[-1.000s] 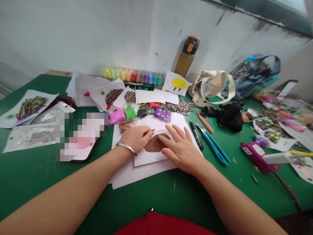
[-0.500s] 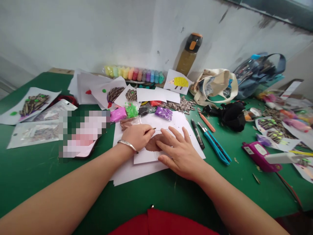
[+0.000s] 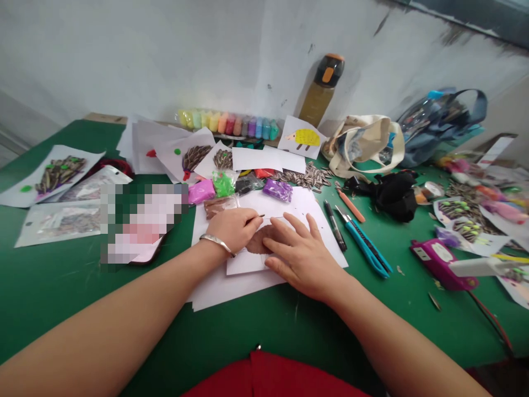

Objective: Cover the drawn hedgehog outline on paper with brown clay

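Observation:
My left hand, with a silver bangle at the wrist, is closed in a pinch. A small dark pointed piece that looks like a sunflower seed pokes out between thumb and forefinger. Beneath both hands is a white sheet bearing a flattened brown clay shape. My right hand lies with fingers spread over the right part of this clay, the fingertips touching it and hiding some of it. Further white paper lies underneath. Bagged brown clay sits just beyond my left hand.
Bagged purple clay and a pile of sunflower seeds lie behind the paper. To the right are a black pen, a blue cutter knife and a magenta box. A phone, partly pixelated, lies left. A bottle stands against the wall.
The whole view has shifted very slightly. Both hands keep almost the same pose over the brown clay, and the left pinch still holds the small piece.

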Demonstrator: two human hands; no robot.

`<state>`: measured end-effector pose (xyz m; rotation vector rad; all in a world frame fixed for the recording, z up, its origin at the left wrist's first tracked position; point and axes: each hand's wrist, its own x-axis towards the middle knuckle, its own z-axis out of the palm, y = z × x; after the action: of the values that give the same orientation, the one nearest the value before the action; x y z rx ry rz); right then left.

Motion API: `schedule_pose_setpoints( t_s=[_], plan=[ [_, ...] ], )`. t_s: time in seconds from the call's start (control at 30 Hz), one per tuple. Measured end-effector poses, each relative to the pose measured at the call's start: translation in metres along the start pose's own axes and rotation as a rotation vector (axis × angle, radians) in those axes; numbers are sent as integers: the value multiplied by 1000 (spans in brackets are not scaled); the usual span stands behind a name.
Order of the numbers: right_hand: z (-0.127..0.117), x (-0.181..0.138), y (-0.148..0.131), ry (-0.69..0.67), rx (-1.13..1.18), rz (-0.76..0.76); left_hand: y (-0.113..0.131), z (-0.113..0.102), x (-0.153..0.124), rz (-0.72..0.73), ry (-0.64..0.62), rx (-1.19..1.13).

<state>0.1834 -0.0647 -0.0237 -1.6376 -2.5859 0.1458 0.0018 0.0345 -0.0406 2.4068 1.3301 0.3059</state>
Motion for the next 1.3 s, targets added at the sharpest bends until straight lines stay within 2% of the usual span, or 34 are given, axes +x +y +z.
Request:
schedule_pose_setpoints(
  t_s=[0.83, 0.97, 1.1, 1.3],
  plan=[
    [4, 7, 4, 38, 22, 90, 1, -2, 0, 14, -18, 26],
    [3, 4, 14, 38, 79, 98, 1, -2, 0, 17, -14, 10],
    [-3, -10, 30, 117, 127, 173, 1, -2, -1, 6, -16, 11],
    [-13, -20, 24, -32, 105, 1, 0, -2, 0, 2, -16, -17]
  ],
)
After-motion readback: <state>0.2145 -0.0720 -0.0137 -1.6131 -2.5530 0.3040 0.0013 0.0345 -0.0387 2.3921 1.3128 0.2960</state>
